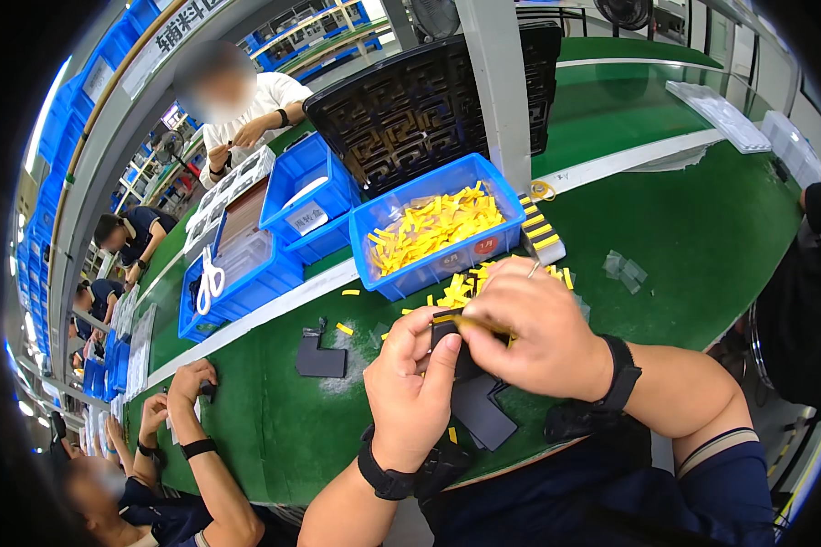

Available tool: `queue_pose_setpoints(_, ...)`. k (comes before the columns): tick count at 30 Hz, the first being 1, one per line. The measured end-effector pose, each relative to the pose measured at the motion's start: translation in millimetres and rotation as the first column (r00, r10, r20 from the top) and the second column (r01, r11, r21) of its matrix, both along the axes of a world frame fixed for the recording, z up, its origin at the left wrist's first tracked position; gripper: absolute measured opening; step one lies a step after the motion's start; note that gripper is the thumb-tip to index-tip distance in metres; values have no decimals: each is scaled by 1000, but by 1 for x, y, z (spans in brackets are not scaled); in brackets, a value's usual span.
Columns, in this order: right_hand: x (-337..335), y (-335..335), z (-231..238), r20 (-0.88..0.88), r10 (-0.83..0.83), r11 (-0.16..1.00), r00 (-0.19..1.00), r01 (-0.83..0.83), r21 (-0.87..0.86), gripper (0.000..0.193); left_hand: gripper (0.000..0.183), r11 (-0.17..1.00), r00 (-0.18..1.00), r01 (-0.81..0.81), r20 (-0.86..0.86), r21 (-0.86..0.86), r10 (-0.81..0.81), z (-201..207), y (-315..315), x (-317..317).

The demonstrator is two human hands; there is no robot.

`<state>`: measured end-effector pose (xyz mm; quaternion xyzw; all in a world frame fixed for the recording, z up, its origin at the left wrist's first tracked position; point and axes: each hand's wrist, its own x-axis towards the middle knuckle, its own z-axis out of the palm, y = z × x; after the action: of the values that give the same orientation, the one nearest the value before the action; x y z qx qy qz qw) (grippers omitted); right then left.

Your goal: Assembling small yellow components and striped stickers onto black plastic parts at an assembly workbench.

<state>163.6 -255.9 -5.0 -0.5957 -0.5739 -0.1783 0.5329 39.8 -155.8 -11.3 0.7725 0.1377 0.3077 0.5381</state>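
Observation:
My left hand (401, 401) grips a flat black piece (466, 366) between thumb and fingers, held above the green table. Along its upper edge a bit of yellow strip (446, 316) shows. Over that same edge my right hand (543, 324) is closed, thumb and fingertips pinched together; what they hold is mostly hidden. Beneath my hands lie several dark flat plates (483, 415). To the left rests an L-shaped black plate (322, 356). Loose yellow strips (452, 292) lie scattered just beyond my fingers.
A blue bin (401, 290) full of yellow strips stands ahead, beside a striped black-and-yellow block (542, 232). Further left are more blue bins (246, 296), one with white scissors (210, 281). A grey post (494, 91) rises behind. Co-workers' hands (192, 383) work at the left.

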Motion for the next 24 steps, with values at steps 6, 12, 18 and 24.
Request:
queue_pose_setpoints(6, 14, -2, 9, -161, -175, 984, 971, 169, -48, 8, 16, 933, 989, 87, 142, -349, -40, 1, 10, 4)
queue_pose_setpoints(12, 20, -8, 16, -525, -90, 863, 846, -197, -465, 26, 11, 881, 998, 57, 61, -469, -32, 0, 20, 4)
queue_pose_setpoints(18, 8, -6, 16, -9, -13, 976, 1000, 10, -219, 67, 12, 917, 996, 74, 82, -392, -45, 0, 16, 3)
queue_pose_setpoints(24, 12, -6, 10, -13, 25, 985, 1000, -27, -172, 43, 13, 947, 992, 92, 106, -307, -62, 2, 12, 4)
